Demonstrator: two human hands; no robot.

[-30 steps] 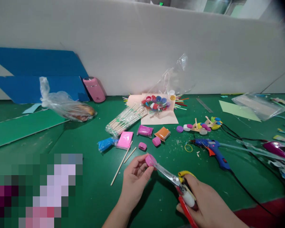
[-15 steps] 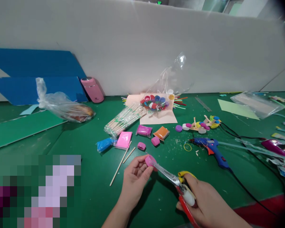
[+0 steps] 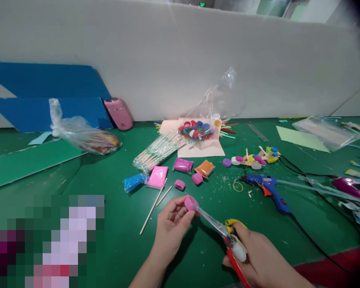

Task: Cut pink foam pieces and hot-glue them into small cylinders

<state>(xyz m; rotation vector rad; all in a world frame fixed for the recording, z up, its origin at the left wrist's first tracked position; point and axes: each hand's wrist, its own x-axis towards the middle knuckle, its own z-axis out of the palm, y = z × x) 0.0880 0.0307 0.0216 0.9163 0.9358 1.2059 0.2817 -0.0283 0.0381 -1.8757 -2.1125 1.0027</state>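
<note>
Here is the left hand (image 3: pixel 173 224), thumb and fingertips clamped on a small pink cap (image 3: pixel 191 204), and in comes the right hand (image 3: pixel 259 248) with its fingers wrapped around the handles of the scissors (image 3: pixel 217 225), blade tips right at the cap's open side, though whether they bite into it I cannot tell! Just beyond the left fingertips sit a pink ring (image 3: pixel 179 184) and a pink lump (image 3: pixel 197 178), a long wooden stick (image 3: pixel 153 209) lies to their left, and well past the right fingers rests the blue glue gun (image 3: pixel 267 185).
</note>
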